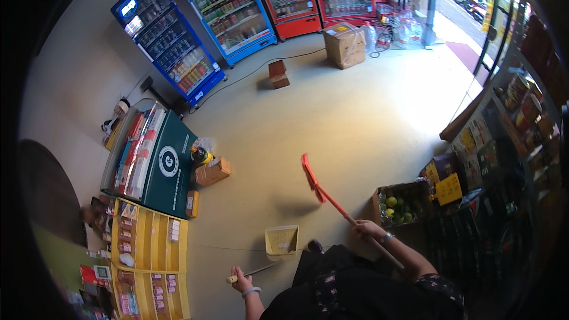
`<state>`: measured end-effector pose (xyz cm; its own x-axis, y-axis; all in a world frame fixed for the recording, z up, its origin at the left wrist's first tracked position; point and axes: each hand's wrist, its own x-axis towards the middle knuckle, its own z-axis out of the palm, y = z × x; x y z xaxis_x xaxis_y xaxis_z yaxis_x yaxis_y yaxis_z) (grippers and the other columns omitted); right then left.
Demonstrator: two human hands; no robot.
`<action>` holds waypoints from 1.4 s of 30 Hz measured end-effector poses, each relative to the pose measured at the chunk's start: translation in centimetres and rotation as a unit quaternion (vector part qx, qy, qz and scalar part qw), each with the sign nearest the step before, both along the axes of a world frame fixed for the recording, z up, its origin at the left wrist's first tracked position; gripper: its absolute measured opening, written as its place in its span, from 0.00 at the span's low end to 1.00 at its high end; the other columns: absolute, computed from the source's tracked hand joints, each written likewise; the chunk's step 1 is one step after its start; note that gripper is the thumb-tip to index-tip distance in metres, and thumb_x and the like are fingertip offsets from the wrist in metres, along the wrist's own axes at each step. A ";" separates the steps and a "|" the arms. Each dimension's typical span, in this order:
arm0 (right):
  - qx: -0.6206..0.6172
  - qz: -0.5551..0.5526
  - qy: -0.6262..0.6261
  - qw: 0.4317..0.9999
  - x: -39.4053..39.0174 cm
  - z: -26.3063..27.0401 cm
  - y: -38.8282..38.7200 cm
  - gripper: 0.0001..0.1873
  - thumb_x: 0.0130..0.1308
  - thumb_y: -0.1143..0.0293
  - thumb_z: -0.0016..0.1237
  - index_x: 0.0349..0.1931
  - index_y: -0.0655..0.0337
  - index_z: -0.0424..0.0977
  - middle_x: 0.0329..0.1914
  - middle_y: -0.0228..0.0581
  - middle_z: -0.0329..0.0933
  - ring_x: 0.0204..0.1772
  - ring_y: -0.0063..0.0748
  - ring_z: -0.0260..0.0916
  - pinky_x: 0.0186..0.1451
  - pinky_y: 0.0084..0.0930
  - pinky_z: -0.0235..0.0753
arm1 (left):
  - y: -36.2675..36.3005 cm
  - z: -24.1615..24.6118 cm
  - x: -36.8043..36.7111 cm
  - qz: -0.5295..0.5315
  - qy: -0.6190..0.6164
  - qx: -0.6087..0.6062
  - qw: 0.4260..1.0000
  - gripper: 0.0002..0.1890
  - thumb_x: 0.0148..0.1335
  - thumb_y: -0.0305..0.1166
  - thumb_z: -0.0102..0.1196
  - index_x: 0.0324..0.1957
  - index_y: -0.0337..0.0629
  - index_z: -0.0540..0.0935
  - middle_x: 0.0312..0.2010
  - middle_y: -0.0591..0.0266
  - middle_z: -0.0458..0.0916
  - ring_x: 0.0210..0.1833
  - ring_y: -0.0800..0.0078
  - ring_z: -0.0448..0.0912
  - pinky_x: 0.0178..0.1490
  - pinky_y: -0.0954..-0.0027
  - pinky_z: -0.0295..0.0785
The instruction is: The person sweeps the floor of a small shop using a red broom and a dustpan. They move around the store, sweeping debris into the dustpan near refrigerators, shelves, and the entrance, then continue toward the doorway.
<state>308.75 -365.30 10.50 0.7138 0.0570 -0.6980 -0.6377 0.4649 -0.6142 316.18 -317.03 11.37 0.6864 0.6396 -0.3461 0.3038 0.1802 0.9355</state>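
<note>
My left hand (241, 280) is closed around the pale grip of the handle of a yellow plastic dustpan (282, 241), whose pan rests on or just above the floor before me. A bracelet circles the left wrist. On the other side, my right hand (368, 229) holds the long pole of a broom with a red head (313, 180). That head is ahead of my feet and seems raised off the floor, with a shadow beside it. The pole's rear end runs back under my right forearm. Some small pale debris appears inside the dustpan.
Drinks fridges (249, 13) line the far wall, with a cable (262, 64) along the floor. A cardboard box (346, 46) and a brown block (278, 74) stand ahead. Left are a green freezer (166, 164) and yellow shelves (151, 240); right, a crate of green fruit (398, 209).
</note>
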 end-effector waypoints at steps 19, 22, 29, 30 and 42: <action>-0.183 -0.305 0.039 0.934 21.3 -7.5 -13.9 0.04 0.51 0.79 0.49 0.24 0.66 0.68 0.17 0.38 0.67 0.16 0.34 0.67 0.20 0.29 0.69 | -10.9 -1.5 40.0 -0.152 0.057 -0.014 0.987 0.21 0.57 0.37 0.58 0.53 0.47 0.74 0.55 0.63 0.72 0.59 0.67 0.68 0.54 0.50 0.65; -0.183 -0.305 0.077 0.932 25.5 -7.4 -16.4 0.05 0.51 0.80 0.49 0.22 0.65 0.66 0.15 0.37 0.64 0.14 0.34 0.64 0.16 0.30 0.68 | -11.5 -2.1 43.1 -0.173 0.036 -0.018 0.984 0.22 0.58 0.38 0.58 0.54 0.47 0.73 0.55 0.64 0.72 0.60 0.68 0.68 0.55 0.49 0.63; -0.185 -0.298 0.079 0.933 37.9 -8.4 -20.9 0.05 0.52 0.79 0.47 0.20 0.67 0.67 0.15 0.38 0.67 0.15 0.33 0.66 0.17 0.28 0.68 | -14.0 -4.0 48.8 -0.123 0.045 -0.023 0.991 0.22 0.58 0.41 0.58 0.54 0.49 0.73 0.53 0.68 0.73 0.58 0.71 0.68 0.54 0.49 0.63; -0.191 -0.289 0.084 0.934 39.9 -8.6 -21.6 0.05 0.52 0.79 0.48 0.20 0.68 0.68 0.16 0.38 0.67 0.16 0.33 0.66 0.18 0.28 0.68 | -14.5 -4.0 49.4 -0.114 0.049 -0.013 0.992 0.22 0.57 0.41 0.58 0.54 0.50 0.73 0.52 0.69 0.74 0.57 0.72 0.69 0.53 0.49 0.63; -0.184 -0.099 0.029 0.977 64.9 -6.4 -30.2 0.06 0.52 0.77 0.48 0.29 0.67 0.66 0.19 0.35 0.67 0.18 0.29 0.67 0.19 0.26 0.70 | -20.6 -3.1 56.1 0.042 0.088 0.040 0.994 0.25 0.57 0.46 0.57 0.55 0.52 0.71 0.52 0.67 0.75 0.55 0.68 0.69 0.51 0.44 0.62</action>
<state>373.68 -395.55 4.13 0.6442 -0.3410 -0.6847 -0.5961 0.3370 -0.7287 372.28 -337.59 8.29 0.5635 0.7220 -0.4015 0.4509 0.1385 0.8818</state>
